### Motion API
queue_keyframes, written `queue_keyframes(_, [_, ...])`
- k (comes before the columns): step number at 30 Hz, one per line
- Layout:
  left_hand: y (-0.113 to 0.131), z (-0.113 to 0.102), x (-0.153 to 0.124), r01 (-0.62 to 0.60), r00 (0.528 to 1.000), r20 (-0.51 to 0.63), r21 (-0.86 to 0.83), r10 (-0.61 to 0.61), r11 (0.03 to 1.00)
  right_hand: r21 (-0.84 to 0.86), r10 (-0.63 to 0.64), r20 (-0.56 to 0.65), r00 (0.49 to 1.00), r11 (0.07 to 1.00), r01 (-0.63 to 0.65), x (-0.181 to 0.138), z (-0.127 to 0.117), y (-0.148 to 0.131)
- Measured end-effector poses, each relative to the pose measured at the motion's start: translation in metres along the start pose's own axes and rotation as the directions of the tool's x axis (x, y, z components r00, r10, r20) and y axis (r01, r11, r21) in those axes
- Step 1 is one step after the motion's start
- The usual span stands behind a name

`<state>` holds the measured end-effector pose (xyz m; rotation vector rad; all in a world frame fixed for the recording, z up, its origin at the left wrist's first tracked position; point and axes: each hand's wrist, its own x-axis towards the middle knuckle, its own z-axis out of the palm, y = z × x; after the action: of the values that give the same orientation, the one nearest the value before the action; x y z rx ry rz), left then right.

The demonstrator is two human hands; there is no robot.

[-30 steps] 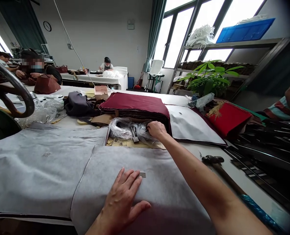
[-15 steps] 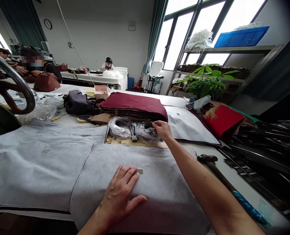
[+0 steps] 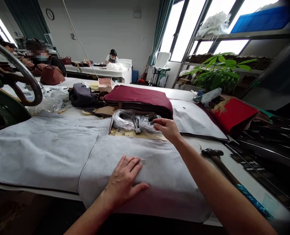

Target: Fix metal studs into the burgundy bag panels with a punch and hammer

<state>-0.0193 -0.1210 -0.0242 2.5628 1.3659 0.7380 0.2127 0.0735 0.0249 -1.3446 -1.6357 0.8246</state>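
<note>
My left hand point(image 3: 125, 178) lies flat with spread fingers on a pale grey sheet point(image 3: 164, 182), possibly leather seen from its back. Its fingertips touch or almost touch a small dotted grey plate point(image 3: 142, 161) on that sheet. Farther out, my right hand point(image 3: 168, 129) pinches a small dark piece with light dots point(image 3: 152, 123) between thumb and forefinger. This piece is just over a clear plastic bag point(image 3: 145, 124). A second plastic bag point(image 3: 123, 120) and a small metal tool point(image 3: 137, 127) are to its left.
Behind the bags lies a stack of maroon sheets point(image 3: 140, 96). A hammer point(image 3: 213, 153) rests at my right beside dark metal strips point(image 3: 247, 160). A large handwheel point(image 3: 35, 98) stands at the left edge. Co-workers sit at tables farther back.
The view has shifted, so the scene sits higher in the picture. My right hand has lifted slightly off the plastic bag, and the small dotted piece now shows. My left hand stays flat.
</note>
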Motion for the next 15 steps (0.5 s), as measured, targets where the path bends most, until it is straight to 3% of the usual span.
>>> queue_keyframes(2, [0.001,-0.003,0.001,-0.001,1.0,0.015,-0.004,0.001,1.0,-0.055,-0.074,0.088,0.993,0.995,0.079,-0.041,0.007,-0.006])
queue_keyframes(4, [0.001,-0.004,0.001,0.004,1.0,0.03,-0.012,-0.003,1.0,-0.186,-0.219,0.185,0.958,0.949,0.253,-0.082,0.015,-0.009])
queue_keyframes(6, [0.001,-0.005,0.002,0.013,0.999,0.033,-0.019,-0.013,1.0,-0.302,-0.37,0.309,0.876,0.835,0.459,-0.113,0.02,-0.008])
queue_keyframes(8, [0.001,-0.005,0.002,0.02,0.999,0.026,-0.019,-0.02,1.0,-0.341,-0.439,0.406,0.802,0.741,0.578,-0.131,0.022,-0.004])
queue_keyframes(10, [0.001,-0.004,0.002,0.02,1.0,0.019,-0.02,-0.019,1.0,-0.337,-0.461,0.43,0.776,0.715,0.612,-0.137,0.023,0.0])
queue_keyframes(15, [-0.002,-0.002,-0.001,0.009,1.0,0.016,-0.018,-0.008,1.0,-0.27,-0.471,0.421,0.775,0.751,0.603,-0.134,0.02,0.002])
